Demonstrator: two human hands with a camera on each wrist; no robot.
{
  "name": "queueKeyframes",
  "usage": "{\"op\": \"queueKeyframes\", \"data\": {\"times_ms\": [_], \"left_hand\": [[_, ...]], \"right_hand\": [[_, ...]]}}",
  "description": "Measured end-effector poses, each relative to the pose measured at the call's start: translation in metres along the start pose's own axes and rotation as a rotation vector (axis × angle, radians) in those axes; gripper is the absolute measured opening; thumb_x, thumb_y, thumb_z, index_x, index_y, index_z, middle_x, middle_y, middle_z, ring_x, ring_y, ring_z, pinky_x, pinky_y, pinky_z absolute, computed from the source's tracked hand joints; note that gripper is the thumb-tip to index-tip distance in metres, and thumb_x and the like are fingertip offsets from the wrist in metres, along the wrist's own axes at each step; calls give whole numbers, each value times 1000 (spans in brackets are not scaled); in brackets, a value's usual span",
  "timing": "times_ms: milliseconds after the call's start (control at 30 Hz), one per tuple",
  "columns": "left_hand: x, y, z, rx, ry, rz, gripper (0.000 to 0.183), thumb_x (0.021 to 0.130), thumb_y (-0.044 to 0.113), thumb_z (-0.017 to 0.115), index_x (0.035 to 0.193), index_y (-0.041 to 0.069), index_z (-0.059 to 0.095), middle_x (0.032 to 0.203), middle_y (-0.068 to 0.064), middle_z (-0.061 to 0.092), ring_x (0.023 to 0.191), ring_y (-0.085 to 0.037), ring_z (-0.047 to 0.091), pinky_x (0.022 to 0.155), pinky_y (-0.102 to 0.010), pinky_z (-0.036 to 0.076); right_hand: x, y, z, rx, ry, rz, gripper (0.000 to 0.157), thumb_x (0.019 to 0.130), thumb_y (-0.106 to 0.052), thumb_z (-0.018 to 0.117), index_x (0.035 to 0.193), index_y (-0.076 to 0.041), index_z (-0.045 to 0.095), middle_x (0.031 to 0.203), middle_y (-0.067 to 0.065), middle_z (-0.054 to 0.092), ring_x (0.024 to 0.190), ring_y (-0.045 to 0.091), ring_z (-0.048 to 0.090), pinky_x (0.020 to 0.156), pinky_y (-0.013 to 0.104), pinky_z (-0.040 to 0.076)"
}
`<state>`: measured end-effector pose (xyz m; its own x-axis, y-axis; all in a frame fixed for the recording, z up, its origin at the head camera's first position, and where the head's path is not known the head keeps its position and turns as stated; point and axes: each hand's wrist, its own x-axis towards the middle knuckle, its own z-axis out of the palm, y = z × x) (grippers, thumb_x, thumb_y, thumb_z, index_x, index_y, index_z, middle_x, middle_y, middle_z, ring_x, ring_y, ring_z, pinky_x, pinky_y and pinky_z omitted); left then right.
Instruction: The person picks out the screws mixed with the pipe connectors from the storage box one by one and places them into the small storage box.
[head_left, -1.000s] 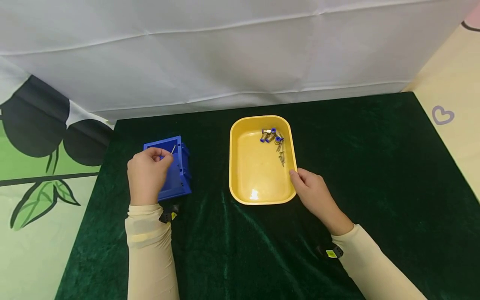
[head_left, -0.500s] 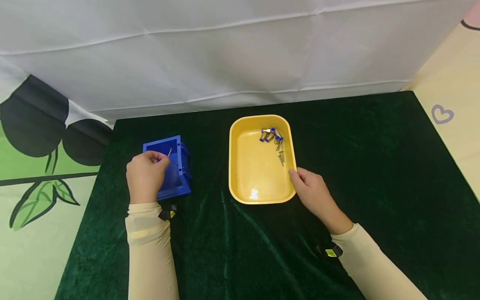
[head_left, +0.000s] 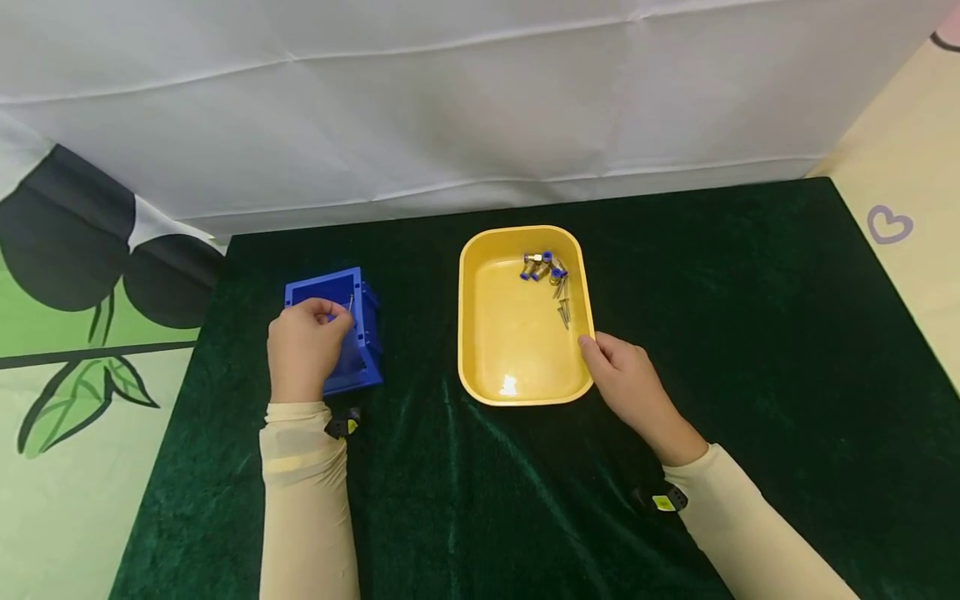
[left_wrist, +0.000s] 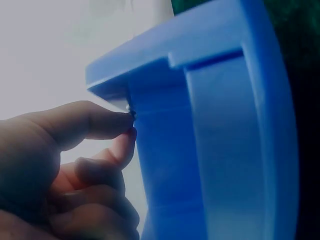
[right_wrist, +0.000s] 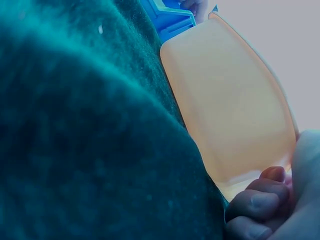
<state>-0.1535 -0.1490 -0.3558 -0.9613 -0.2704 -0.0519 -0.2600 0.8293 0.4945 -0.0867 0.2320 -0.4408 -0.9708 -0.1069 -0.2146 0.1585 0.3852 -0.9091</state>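
My left hand (head_left: 306, 346) pinches a thin metal screw (head_left: 351, 302) between thumb and index finger, over the blue plastic bin (head_left: 371, 325). In the left wrist view only a bit of the screw shows at the fingertips, close to the blue bin wall (left_wrist: 235, 125). With its thumb on the rim, my right hand (head_left: 633, 387) holds the yellow tray (head_left: 495, 333) at the front right corner. Brass fittings (head_left: 542, 267) with blue ends and several screws (head_left: 564, 312) lie along the tray's right side. My left hand hides part of the bin's inside.
Dark green velvet cloth (head_left: 750, 333) covers the table. A white curtain (head_left: 480, 125) hangs behind its back edge. The bin stands left of the tray, with a strip of cloth between them.
My left hand first shifts slightly down and left, then moves right over the bin, still pinching the screw. My right hand and the tray stay put.
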Motion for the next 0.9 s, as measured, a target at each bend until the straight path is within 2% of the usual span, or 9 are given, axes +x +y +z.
{"op": "queueKeyframes", "data": {"times_ms": [133,400,600,900], "left_hand": [[-1,1,0,-1,-3,10,25,96,26,53,100,7,70,69,-9,52,61,-24,50,48,-30,36],[-3,2,-6,-40,13,-30,28,96,27,53,104,7,70,72,-9,53,63,-23,50,50,-30,36],[-3,5,-6,-51,6,-16,27,97,28,54,104,8,70,71,-9,51,62,-23,49,49,-30,35],[-1,-3,-6,-12,48,-63,30,99,28,50,105,6,70,72,-11,53,67,-24,51,51,-31,37]], "right_hand": [[1,-1,0,-6,1,-6,46,103,-53,39,118,-17,64,80,8,61,57,30,54,49,28,42],[2,-1,0,-8,-2,-11,46,103,-54,39,117,-17,64,80,7,61,57,30,54,49,28,41],[1,0,0,-5,-7,-5,46,103,-53,39,116,-17,64,80,7,61,56,30,54,49,28,42],[0,0,0,-7,-5,6,47,103,-54,38,117,-16,64,81,7,62,57,29,54,49,28,42]]}}
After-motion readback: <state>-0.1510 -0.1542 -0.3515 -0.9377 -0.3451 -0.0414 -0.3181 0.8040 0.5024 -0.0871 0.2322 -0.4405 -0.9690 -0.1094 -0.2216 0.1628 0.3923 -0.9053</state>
